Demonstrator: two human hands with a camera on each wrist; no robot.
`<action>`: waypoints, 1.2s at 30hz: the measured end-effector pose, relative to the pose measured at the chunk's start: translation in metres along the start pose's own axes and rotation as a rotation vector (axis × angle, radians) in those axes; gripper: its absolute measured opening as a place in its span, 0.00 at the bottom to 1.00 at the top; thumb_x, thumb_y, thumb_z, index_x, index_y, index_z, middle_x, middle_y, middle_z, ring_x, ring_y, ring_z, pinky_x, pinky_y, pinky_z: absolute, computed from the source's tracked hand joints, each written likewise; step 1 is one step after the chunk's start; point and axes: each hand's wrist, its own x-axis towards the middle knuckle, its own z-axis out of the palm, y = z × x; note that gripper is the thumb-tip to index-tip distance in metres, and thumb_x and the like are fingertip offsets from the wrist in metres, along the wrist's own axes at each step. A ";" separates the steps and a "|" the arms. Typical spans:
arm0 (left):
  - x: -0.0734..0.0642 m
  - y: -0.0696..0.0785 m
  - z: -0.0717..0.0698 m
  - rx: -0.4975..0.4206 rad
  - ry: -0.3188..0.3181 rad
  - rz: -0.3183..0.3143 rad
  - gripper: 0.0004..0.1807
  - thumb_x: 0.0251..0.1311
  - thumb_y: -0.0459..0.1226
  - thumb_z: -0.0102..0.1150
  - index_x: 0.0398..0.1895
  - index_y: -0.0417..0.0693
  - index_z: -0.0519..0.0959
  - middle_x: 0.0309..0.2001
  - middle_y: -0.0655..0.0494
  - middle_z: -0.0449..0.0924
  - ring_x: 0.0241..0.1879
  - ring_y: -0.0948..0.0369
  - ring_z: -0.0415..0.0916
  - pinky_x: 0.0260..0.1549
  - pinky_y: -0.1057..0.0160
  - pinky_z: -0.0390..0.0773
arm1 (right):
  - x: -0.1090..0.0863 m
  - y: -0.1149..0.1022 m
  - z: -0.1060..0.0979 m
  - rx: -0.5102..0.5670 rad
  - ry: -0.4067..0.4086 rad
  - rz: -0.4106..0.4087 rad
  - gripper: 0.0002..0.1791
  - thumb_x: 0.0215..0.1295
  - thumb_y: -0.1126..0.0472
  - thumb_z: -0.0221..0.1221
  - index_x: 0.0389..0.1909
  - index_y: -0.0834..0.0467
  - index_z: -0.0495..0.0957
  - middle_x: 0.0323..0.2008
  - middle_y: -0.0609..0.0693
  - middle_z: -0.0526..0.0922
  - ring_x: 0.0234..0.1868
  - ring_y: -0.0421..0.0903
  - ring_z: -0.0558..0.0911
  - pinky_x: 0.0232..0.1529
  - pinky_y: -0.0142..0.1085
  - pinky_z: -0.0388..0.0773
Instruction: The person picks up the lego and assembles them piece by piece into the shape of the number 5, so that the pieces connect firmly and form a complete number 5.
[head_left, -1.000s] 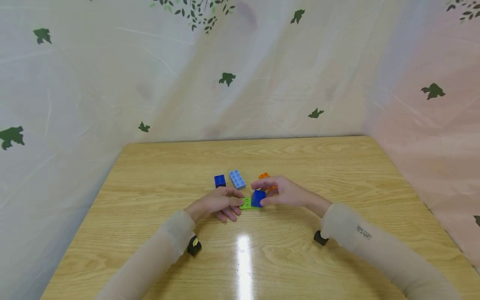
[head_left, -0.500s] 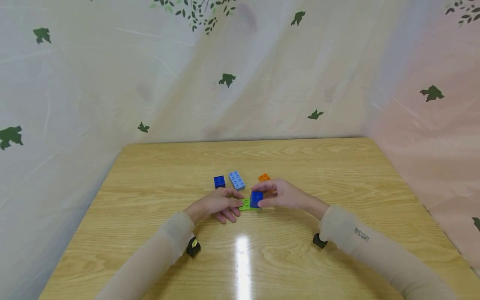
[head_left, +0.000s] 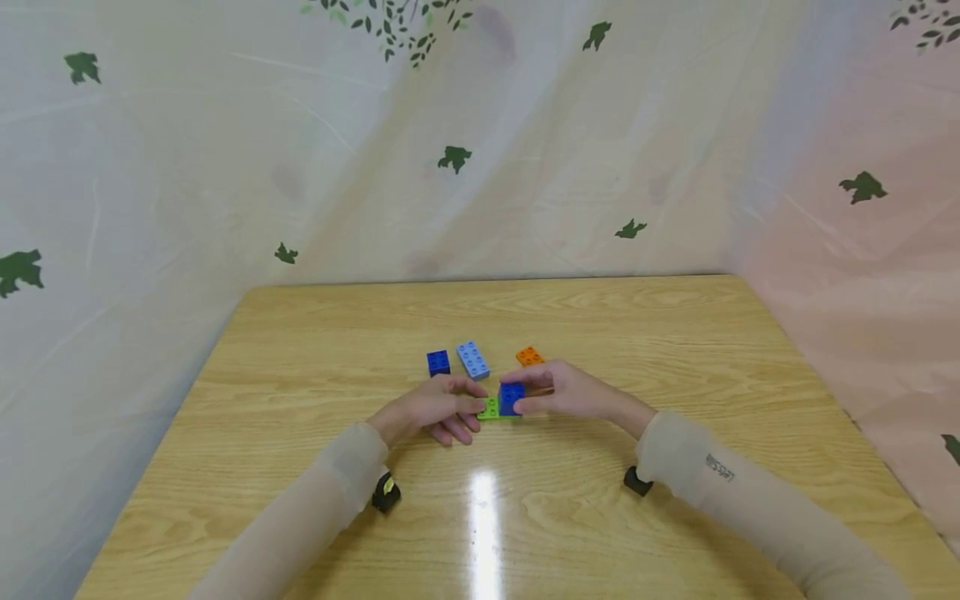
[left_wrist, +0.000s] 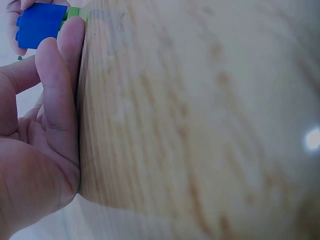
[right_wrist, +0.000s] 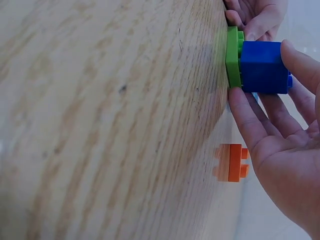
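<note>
Blue block (head_left: 512,399) has tipped upright in your right hand (head_left: 576,390) since a second ago: it was showing a smooth face, now its studs point up, and it's a touch further left. Your left hand (head_left: 431,407) has hardly shifted.

Your right arm reaches in from the right with the wrist low, thumb on the near side and index finger arched over the back, pinching that block. It's on the right part of the green plate (head_left: 491,407), touching its studs; can't tell if it's pushed fully down. One right finger also touches the plate's end. On your left, thumb and index finger hold the plate's other end, the remaining fingers stretched out by the tabletop.

Wood-grain table (head_left: 600,517) under you, shiny, with a bright strip of glare near the front. Behind your hands sit a dark blue brick (head_left: 438,362), a light blue brick (head_left: 472,360) and an orange brick (head_left: 528,356). Pale sheeting (head_left: 525,100) with green birds and leafy sprigs hangs around the table, pinkish on the right.
</note>
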 end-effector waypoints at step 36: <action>0.001 -0.002 0.001 -0.010 0.016 -0.002 0.20 0.70 0.45 0.61 0.60 0.48 0.76 0.38 0.45 0.87 0.31 0.54 0.87 0.23 0.62 0.84 | 0.000 -0.005 0.008 0.161 0.044 0.149 0.25 0.71 0.57 0.65 0.66 0.60 0.75 0.54 0.55 0.84 0.46 0.55 0.86 0.45 0.47 0.86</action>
